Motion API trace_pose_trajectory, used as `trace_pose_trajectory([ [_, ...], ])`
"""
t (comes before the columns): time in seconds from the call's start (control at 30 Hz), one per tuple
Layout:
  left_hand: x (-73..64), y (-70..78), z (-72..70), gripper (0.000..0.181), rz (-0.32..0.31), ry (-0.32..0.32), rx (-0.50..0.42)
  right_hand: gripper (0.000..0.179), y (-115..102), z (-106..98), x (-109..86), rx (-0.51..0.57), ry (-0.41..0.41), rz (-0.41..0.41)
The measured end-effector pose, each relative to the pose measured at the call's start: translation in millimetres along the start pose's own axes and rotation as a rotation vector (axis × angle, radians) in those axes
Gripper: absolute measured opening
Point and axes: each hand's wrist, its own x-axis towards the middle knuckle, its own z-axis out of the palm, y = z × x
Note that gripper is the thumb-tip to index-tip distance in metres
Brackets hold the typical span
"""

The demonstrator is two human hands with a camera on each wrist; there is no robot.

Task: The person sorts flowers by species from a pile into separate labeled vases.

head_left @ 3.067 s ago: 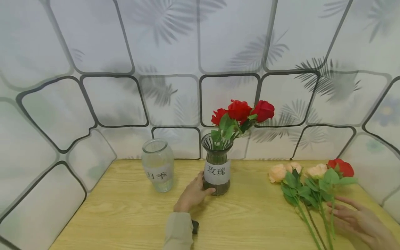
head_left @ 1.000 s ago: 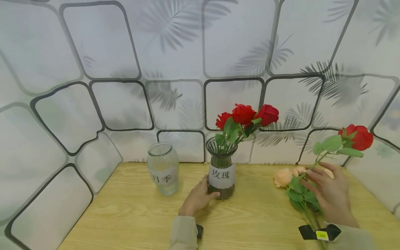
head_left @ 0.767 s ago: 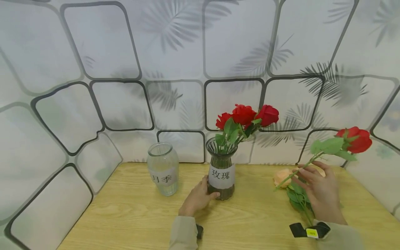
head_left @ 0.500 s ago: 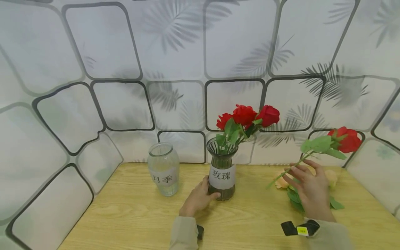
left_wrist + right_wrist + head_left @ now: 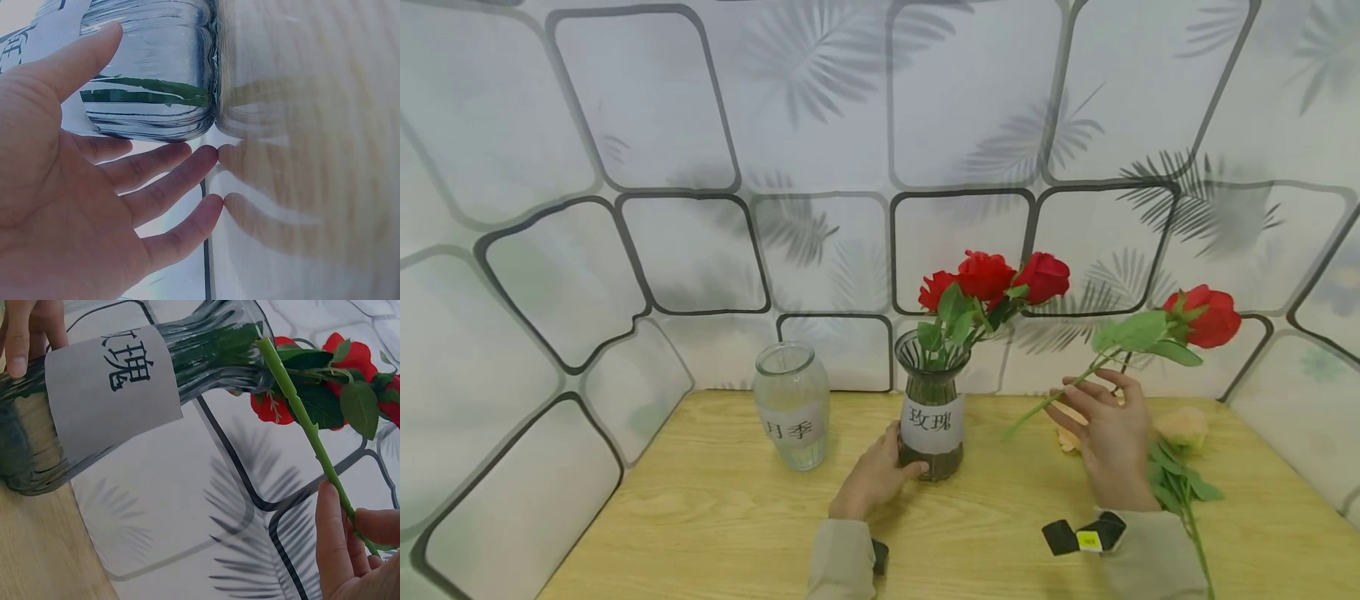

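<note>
My left hand [image 5: 876, 475] holds the base of a dark glass vase [image 5: 932, 383], thumb at the front and fingers round the left side. The left wrist view shows the fingertips close to the wooden surface beside the vase's bottom. Several red roses [image 5: 987, 275] stand in this vase, which bears a white label. Pinched by its green stem in my right hand [image 5: 1108, 433] is another red rose [image 5: 1208, 315], tilted with its bloom to the right. In the right wrist view, its cut stem [image 5: 306, 425] overlaps the vase's mouth.
A clear glass vase [image 5: 790, 400] with a white label stands on the left of the wooden table [image 5: 700, 517]. Peach-coloured flowers [image 5: 1183, 427] lie at the right, partly hidden by my right hand. A patterned cloth wall [image 5: 820, 250] rises behind the table.
My right hand has picked up the red rose from beside the peach flowers and carried it left toward the dark vase. The left hand stays at the vase.
</note>
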Motion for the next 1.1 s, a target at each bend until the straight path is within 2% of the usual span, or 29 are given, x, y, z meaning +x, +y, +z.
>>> trace_pose_trajectory([
  [0.37,-0.3,0.8,-0.6,0.087,0.007,0.001,-0.005,0.040,5,18,-0.1,0.003,0.043,-0.041],
  [0.6,-0.2,-0.2,-0.5,0.087,0.013,0.002,0.001,0.042,6,31,-1.4,0.106,0.053,-0.092],
  [0.77,0.0,-0.4,-0.3,0.086,0.019,-0.002,0.008,0.040,8,39,-1.4,0.130,0.063,-0.124],
  [0.9,-0.7,0.8,-0.6,0.085,0.023,-0.003,0.005,0.034,10,47,-0.2,0.183,0.064,-0.150],
  [1.1,-2.1,2.2,-0.9,0.084,0.021,0.001,0.006,0.008,11,60,1.5,0.238,0.076,-0.171],
])
